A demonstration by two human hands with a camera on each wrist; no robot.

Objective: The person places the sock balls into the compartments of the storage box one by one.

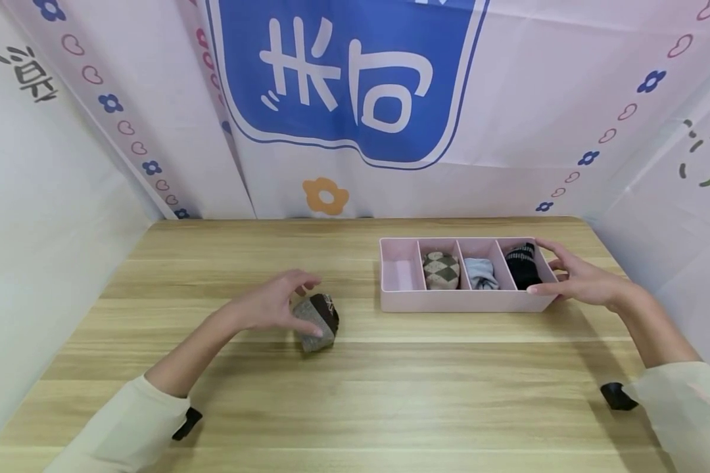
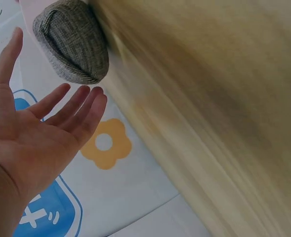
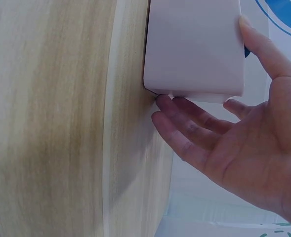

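A folded grey sock point(image 1: 317, 322) with a dark brown patterned part sits on the wooden table, left of the pink divided box point(image 1: 449, 301). My left hand point(image 1: 274, 303) is over its left side, thumb and fingers spread; in the left wrist view the fingers point(image 2: 88, 106) stand apart from the sock point(image 2: 73, 42). My right hand point(image 1: 588, 279) grips the box's right end, thumb at the front corner and fingers at the end wall. Inside the box, from the left, are a bare compartment, an argyle sock point(image 1: 441, 270), a light blue sock point(image 1: 482, 273) and a black sock point(image 1: 522, 266).
The wooden table point(image 1: 355, 407) runs back to a white printed cloth point(image 1: 509, 190). White cloth sides flank the table at left and right. Black straps point(image 1: 618, 396) show at both cuffs.
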